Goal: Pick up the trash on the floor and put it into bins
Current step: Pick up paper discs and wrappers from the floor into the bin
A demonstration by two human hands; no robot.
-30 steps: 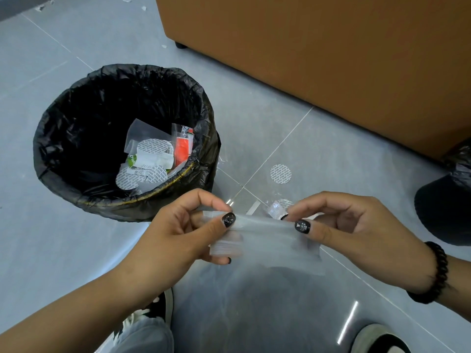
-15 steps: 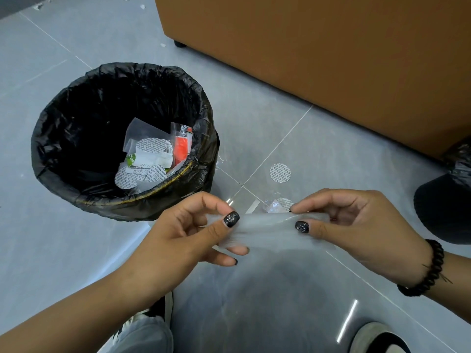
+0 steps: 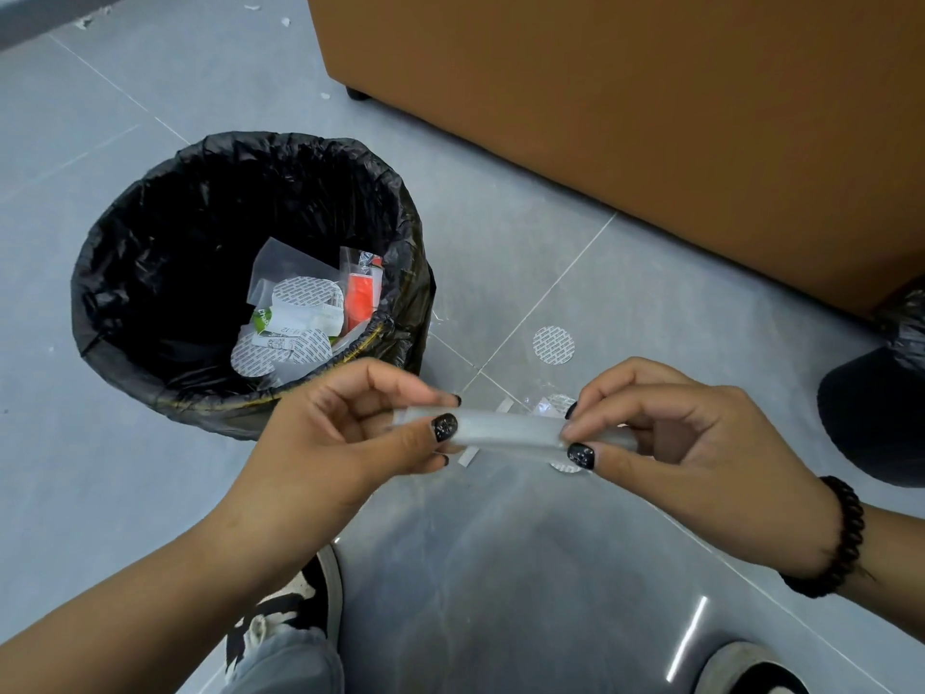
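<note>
Both hands hold a translucent plastic wrapper (image 3: 505, 430), folded into a narrow strip, above the grey floor. My left hand (image 3: 350, 438) pinches its left end and my right hand (image 3: 670, 443) pinches its right end. A bin lined with a black bag (image 3: 125, 273) stands to the upper left, close to my left hand. Round foil seals, clear wrappers and an orange packet lie inside it. On the floor beyond the strip lie a round foil seal (image 3: 553, 345), a crumpled clear wrapper (image 3: 548, 405) and a small white strip (image 3: 468, 455).
A large brown box (image 3: 650, 117) on small feet fills the upper right. A second black-bagged bin (image 3: 881, 403) shows at the right edge. My shoes (image 3: 295, 608) are at the bottom. Small scraps (image 3: 82, 22) lie on the floor far left.
The wrapper has been folded from a wide hanging sheet into a narrow strip between my hands. Both hands stayed in front of the bin.
</note>
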